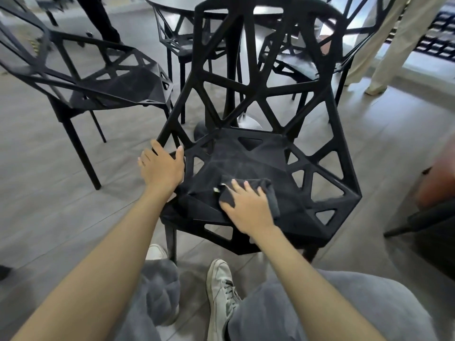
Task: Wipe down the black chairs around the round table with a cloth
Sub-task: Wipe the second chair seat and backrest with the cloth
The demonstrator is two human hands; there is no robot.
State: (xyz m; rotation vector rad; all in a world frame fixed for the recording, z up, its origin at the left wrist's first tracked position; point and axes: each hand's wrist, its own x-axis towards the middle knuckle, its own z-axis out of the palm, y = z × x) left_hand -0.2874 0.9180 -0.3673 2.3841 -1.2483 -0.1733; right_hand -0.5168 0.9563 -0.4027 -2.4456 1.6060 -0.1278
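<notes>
While left hand (161, 168) grips chair (248, 158); right hand (246, 207) apparently presses cloth (267, 190).

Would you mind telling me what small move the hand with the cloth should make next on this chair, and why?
Probably slide the right hand and dark cloth forward across the seat toward the backrest. The cloth lies flat near the seat's front, the area ahead looks dusty, and the left hand grips the chair's left edge, steadying it.
</notes>
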